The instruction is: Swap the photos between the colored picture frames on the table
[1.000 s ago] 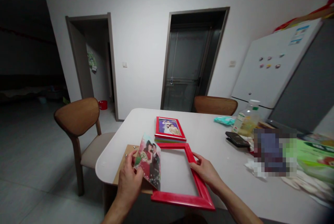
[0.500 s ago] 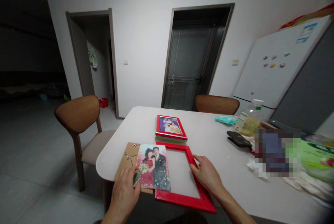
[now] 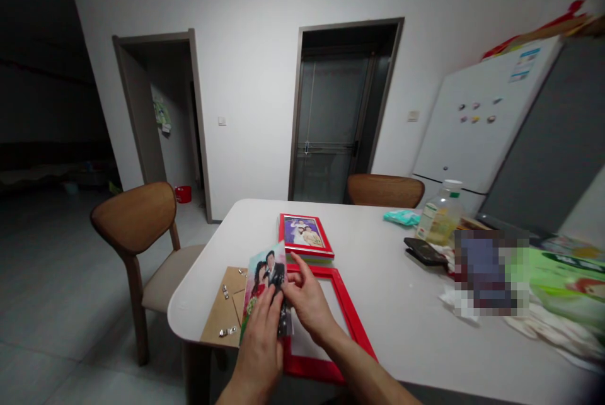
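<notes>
A photo of a couple (image 3: pixel 255 273) is tilted up off the table between my hands. My left hand (image 3: pixel 262 329) lies over its front with the fingers pressed on it. At the photo's right edge, my right hand (image 3: pixel 309 301) pinches it between thumb and fingers. Beneath and to the right lies an empty red frame (image 3: pixel 347 301). A brown backing board (image 3: pixel 222 298) with metal clips is at the left, partly under the photo. Farther back rests a stack of frames (image 3: pixel 326 256), topped by a red one holding another photo.
On the table's right side are a bottle (image 3: pixel 439 216), a black phone-like item (image 3: pixel 425 252), a teal packet (image 3: pixel 401 218), a green bag (image 3: pixel 558 279) and white cloths (image 3: pixel 553 329). One wooden chair (image 3: pixel 137 222) stands left, another (image 3: pixel 385 191) behind the table.
My right hand has let go of the red frame and moved left to the photo. The photo has been lifted and tilted, and my left hand has moved right across it.
</notes>
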A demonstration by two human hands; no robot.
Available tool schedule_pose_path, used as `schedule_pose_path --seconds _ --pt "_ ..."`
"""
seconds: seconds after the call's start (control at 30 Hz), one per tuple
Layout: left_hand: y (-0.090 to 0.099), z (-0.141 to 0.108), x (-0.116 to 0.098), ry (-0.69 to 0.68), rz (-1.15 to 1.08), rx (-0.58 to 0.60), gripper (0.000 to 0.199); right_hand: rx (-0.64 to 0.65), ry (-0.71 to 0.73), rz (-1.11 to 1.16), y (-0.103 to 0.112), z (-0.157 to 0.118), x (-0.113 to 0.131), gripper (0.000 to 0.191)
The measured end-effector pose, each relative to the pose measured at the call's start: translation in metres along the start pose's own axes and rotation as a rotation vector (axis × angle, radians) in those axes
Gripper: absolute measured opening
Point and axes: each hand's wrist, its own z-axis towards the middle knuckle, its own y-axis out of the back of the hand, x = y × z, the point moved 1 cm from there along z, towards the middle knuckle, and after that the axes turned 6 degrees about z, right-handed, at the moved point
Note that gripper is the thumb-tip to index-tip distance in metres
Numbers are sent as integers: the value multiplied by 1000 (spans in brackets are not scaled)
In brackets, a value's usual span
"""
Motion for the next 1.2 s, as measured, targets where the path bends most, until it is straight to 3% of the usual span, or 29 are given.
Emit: schedule_pose_path --seconds 0.1,0.17,0.23,0.3,0.43,0.57,0.73,0.87,1.0,1.2 --pt "10 10 -3 151 -266 -214 47 -13 18 14 -5 -7 14 64" --pt "11 15 -8 338 -502 -289 40 -127 -43 -39 4 -11 7 57" --pt "6 17 -17 483 -754 -313 40 -245 -198 -28 19 -14 -9 52" --pt "-4 17 -27 563 -940 -321 42 -257 -321 95 35 -16 -24 49" --pt "-19 15 -36 615 -1040 -273 53 -241 -231 226 67 -15 -21 44" --pt "-20 10 -29 587 -868 -80 57 -279 -319 83 96 -9 -2 53" --pt "-20 -2 -23 372 -394 135 49 -251 -282 -241 112 0 -3 57" --pt "-29 -11 -21 203 -225 186 51 -222 -143 -606 109 6 -8 54" --pt "-32 -16 -18 42 -124 214 51 -215 -105 -733 107 11 -10 53" --pt "-23 -13 -25 -19 39 326 42 -212 -33 -935 107 14 -8 43"
